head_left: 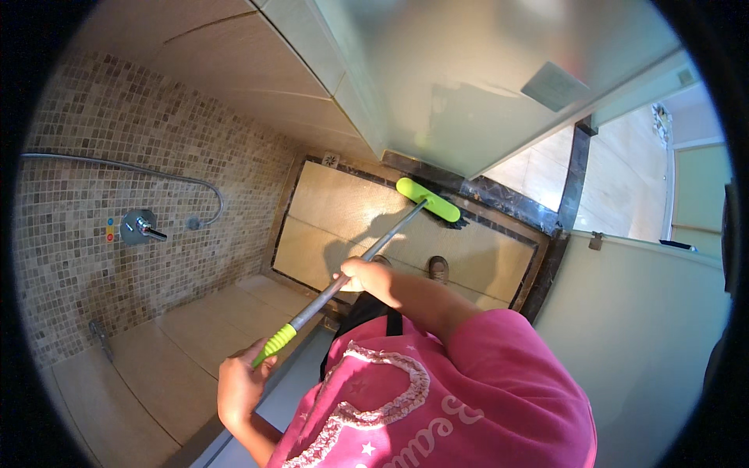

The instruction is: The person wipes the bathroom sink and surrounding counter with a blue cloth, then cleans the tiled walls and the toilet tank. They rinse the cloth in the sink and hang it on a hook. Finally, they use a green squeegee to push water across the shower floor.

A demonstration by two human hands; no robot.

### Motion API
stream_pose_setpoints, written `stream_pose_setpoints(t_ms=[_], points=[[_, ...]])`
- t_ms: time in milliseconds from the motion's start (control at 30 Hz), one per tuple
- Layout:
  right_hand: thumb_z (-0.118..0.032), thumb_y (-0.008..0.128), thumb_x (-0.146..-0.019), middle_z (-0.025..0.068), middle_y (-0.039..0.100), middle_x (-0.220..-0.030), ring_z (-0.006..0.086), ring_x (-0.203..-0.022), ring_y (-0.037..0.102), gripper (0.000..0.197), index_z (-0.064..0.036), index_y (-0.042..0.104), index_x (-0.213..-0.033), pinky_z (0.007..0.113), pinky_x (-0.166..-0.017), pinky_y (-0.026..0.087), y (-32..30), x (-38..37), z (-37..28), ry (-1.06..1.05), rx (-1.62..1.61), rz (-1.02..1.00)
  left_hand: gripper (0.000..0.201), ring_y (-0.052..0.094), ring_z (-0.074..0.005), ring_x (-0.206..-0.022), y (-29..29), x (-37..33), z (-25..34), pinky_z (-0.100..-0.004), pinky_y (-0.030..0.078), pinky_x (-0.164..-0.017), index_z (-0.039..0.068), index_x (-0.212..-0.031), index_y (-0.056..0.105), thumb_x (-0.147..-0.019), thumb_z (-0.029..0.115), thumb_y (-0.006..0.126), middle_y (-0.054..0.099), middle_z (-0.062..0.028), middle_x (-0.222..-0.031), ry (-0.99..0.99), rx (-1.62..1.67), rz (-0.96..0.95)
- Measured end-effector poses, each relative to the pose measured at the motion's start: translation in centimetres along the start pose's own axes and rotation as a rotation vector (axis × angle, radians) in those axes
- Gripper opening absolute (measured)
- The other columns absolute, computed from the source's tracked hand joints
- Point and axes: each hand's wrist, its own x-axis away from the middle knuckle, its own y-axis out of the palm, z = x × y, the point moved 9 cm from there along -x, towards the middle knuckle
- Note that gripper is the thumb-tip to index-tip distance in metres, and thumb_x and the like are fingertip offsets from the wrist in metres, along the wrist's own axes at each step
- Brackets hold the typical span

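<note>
A broom has a bright green head (427,200) with dark bristles pressed to the tiled floor beside the dark stone sill. From the head its grey metal pole (395,232) slants down to the lower left. My left hand (240,382) is closed round the green ribbed grip (276,344) at the pole's top end. Further down the pole my right hand (362,276) wraps round the bare metal, its arm reaching across in front of my pink shirt.
A mosaic wall on the left carries a shower mixer (141,227) and a metal hose (156,168). Frosted glass panels (624,312) stand on the right and at the back. A small square drain (331,160) lies in the far corner. My shoe (438,269) rests on the floor.
</note>
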Motion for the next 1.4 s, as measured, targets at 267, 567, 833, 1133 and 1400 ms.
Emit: stream_pose_setpoints(t_ms=[267, 567, 833, 1133, 1400], points=[[-0.01, 0.043, -0.107, 0.015, 0.06, -0.119, 0.0284, -0.083, 0.071, 0.026, -0.0037, 0.047, -0.132, 0.058, -0.077, 0.065, 9.8, -3.7, -2.8, 0.006, 0.033, -0.018, 0.037, 0.069, -0.0348, -0.079, -4.3, -5.6, -2.9, -0.0388, 0.054, -0.071, 0.006, -0.124, 0.073, -0.088, 0.013, 0.079, 0.07, -0.023, -0.093, -0.021, 0.0, 0.079], [-0.004, 0.038, -0.107, 0.0222, 0.057, -0.124, 0.0276, -0.077, 0.07, 0.035, 0.0016, 0.041, -0.142, 0.054, -0.072, 0.067, 17.6, -4.1, -6.3, -0.036, 0.014, -0.074, 0.037, 0.068, -0.0352, -0.073, -7.5, -10.0, -3.7, -0.0384, 0.052, -0.065, 0.004, -0.126, 0.071, -0.091, 0.014, 0.078, 0.068, -0.0236, -0.085, -0.2, -0.082, 0.064], [-0.003, 0.038, -0.107, 0.0231, 0.057, -0.126, 0.0279, -0.082, 0.07, 0.036, 0.0054, 0.04, -0.142, 0.049, -0.075, 0.068, 19.5, -1.4, -8.7, -0.062, 0.06, -0.138, 0.041, 0.054, -0.0123, -0.048, -7.9, -11.2, -3.4, -0.0352, 0.047, -0.048, 0.004, -0.13, 0.072, -0.092, 0.02, 0.078, 0.057, -0.0094, -0.063, 0.115, -0.191, 0.157], [0.0, 0.046, -0.103, 0.022, 0.055, -0.126, 0.0275, -0.081, 0.068, 0.037, 0.0024, 0.041, -0.139, 0.045, -0.072, 0.066, 18.7, -2.1, -9.1, -0.077, 0.109, -0.169, 0.04, 0.072, -0.0402, -0.079, -8.2, -10.7, 0.5, -0.0424, 0.056, -0.073, 0.002, -0.125, 0.072, -0.089, 0.019, 0.078, 0.071, -0.027, -0.09, 0.056, -0.31, 0.157], [0.002, 0.046, -0.1, 0.0203, 0.057, -0.112, 0.0293, -0.084, 0.067, 0.036, 0.0022, 0.041, -0.135, 0.052, -0.083, 0.064, 16.9, -3.4, -8.0, -0.111, 0.168, -0.248, 0.04, 0.071, -0.044, -0.09, -6.5, -8.7, 0.5, -0.0466, 0.056, -0.075, 0.004, -0.124, 0.07, -0.087, 0.017, 0.079, 0.071, -0.0277, -0.098, -0.003, -0.298, 0.107]])
